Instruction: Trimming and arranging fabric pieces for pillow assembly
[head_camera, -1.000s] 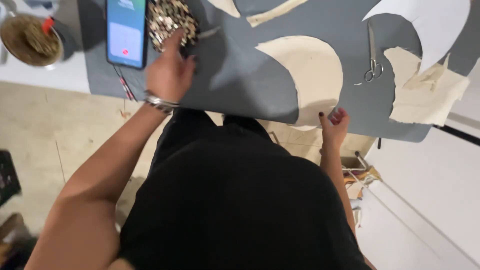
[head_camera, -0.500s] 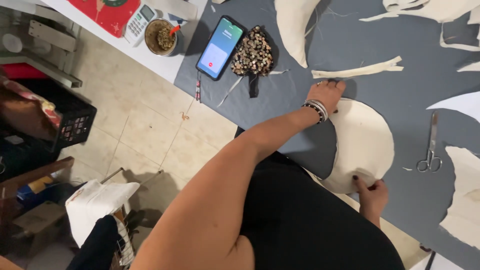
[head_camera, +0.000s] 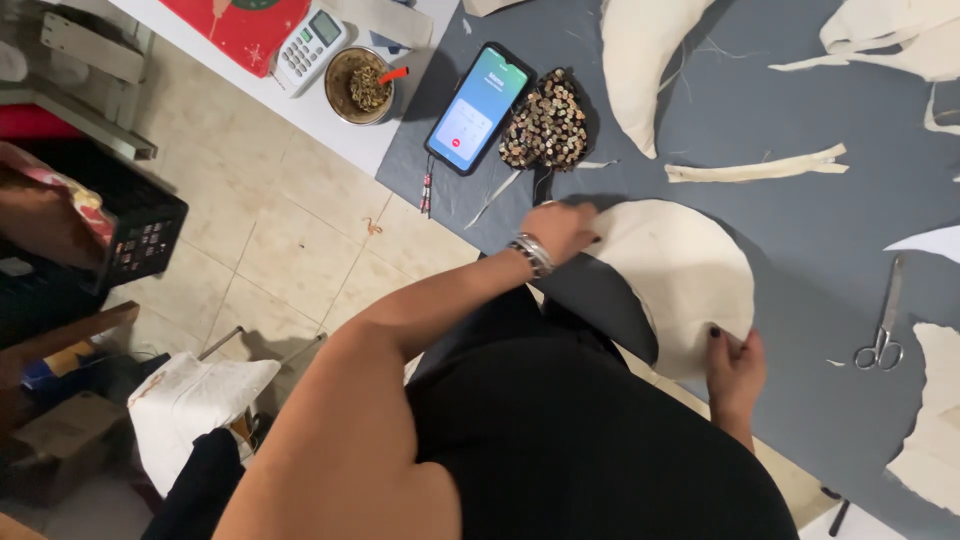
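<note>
A cream, half-round fabric piece (head_camera: 680, 280) lies on the grey table cover (head_camera: 800, 210) near the front edge. My left hand (head_camera: 565, 228), with a metal bracelet on the wrist, pinches the piece's upper left edge. My right hand (head_camera: 735, 362), nails painted dark, grips its lower edge with the thumb on top. The two hands hold opposite ends of the same piece. My black clothing hides the table's edge below it.
A lit phone (head_camera: 478, 108) and a beaded pouch (head_camera: 545, 125) lie left of the fabric. Scissors (head_camera: 882, 325) lie to the right, with more cream pieces (head_camera: 640, 60) and a strip (head_camera: 755, 168). A bowl (head_camera: 362, 85), a calculator (head_camera: 310, 45), and a black crate (head_camera: 140, 235) on the floor are also in view.
My left hand left the beaded pouch and moved right onto the cream piece's upper edge. My right hand stays at the lower edge. The view has swung left toward the floor.
</note>
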